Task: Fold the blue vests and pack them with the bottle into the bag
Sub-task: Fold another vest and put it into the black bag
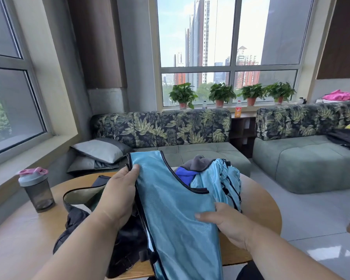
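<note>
Blue vest [176, 215] held up over round table [271, 201], hanging down toward near edge. Left hand [119, 195] pinching its shoulder strap, thumb on top. Right hand [228, 223] gripping its right edge, thumb across the cloth. Second vest [220, 178] crumpled just behind. Dark bag [83, 197] open under left arm. Bottle [36, 190] upright at table's left side, well apart from bag
</note>
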Demonstrator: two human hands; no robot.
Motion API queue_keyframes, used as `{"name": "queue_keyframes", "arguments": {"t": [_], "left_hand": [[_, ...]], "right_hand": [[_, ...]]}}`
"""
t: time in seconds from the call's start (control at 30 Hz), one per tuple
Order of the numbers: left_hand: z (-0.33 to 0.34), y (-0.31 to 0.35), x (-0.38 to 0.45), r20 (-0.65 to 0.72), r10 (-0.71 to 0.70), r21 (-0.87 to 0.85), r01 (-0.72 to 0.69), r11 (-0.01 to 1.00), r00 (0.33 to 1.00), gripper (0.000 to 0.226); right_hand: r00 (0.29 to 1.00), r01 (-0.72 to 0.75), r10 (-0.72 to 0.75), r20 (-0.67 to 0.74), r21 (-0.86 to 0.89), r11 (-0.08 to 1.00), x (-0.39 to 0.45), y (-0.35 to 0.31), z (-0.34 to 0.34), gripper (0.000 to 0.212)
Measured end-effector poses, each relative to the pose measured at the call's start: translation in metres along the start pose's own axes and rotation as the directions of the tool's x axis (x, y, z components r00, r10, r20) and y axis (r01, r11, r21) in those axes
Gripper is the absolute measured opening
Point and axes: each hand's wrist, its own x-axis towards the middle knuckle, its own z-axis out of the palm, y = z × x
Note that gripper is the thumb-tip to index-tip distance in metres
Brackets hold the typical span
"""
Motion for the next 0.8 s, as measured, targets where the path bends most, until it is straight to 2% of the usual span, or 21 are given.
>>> {"name": "queue_keyframes", "arguments": {"t": [0.07,0.13,0.2,0.27,0.3,0.33,0.4,0.53,0.6,0.73,0.8], "left_hand": [[0.003,0.001,0.0,0.018,-0.002,-0.014,0.003,1.0,1.0,0.027],[-0.001,0.0,0.005,0.006,-0.023,-0.083,0.023,0.996,1.0,0.031],[-0.007,-0.002,0.009,0.012,-0.048,-0.197,0.05,0.979,0.999,0.041],[-0.01,-0.008,0.009,0.031,-0.118,-0.254,0.122,0.959,0.992,0.057],[-0.01,-0.013,0.005,0.053,-0.173,-0.249,0.181,0.951,0.983,0.063],[-0.009,-0.02,0.001,0.11,-0.238,-0.254,0.259,0.932,0.965,0.067],[-0.008,-0.037,-0.006,0.259,-0.325,-0.267,0.391,0.881,0.91,0.071],[-0.006,-0.069,-0.017,0.365,-0.414,-0.244,0.515,0.822,0.834,0.077],[-0.001,-0.077,-0.023,0.412,-0.434,-0.227,0.552,0.802,0.801,0.071],[0.002,-0.082,-0.025,0.433,-0.45,-0.165,0.56,0.812,0.781,0.048],[0.001,-0.081,-0.022,0.447,-0.449,-0.148,0.559,0.816,0.774,0.05]], "right_hand": [[1.0,-0.005,0.008,-0.023,0.122,0.993,0.001,0.001,0.0,0.057],[0.998,-0.011,0.031,-0.058,0.331,0.944,0.003,-0.001,0.002,0.061],[0.999,-0.029,0.042,-0.021,0.423,0.905,0.0,-0.004,0.008,0.049],[0.999,-0.034,0.043,-0.011,0.429,0.903,-0.005,-0.011,0.017,0.021],[0.999,-0.032,0.045,-0.021,0.425,0.905,-0.008,-0.015,0.021,0.017],[0.999,-0.029,0.04,-0.017,0.428,0.903,-0.008,-0.018,0.024,0.019],[1.0,-0.023,0.027,-0.004,0.438,0.899,-0.005,-0.024,0.03,0.035],[0.999,0.005,0.015,-0.037,0.489,0.872,0.005,-0.035,0.034,0.045],[0.999,0.033,-0.01,-0.049,0.499,0.866,0.007,-0.041,0.035,0.047],[0.997,0.066,-0.038,-0.067,0.494,0.867,0.013,-0.051,0.036,0.044],[0.996,0.078,-0.051,-0.069,0.486,0.87,0.014,-0.055,0.034,0.046]]}}
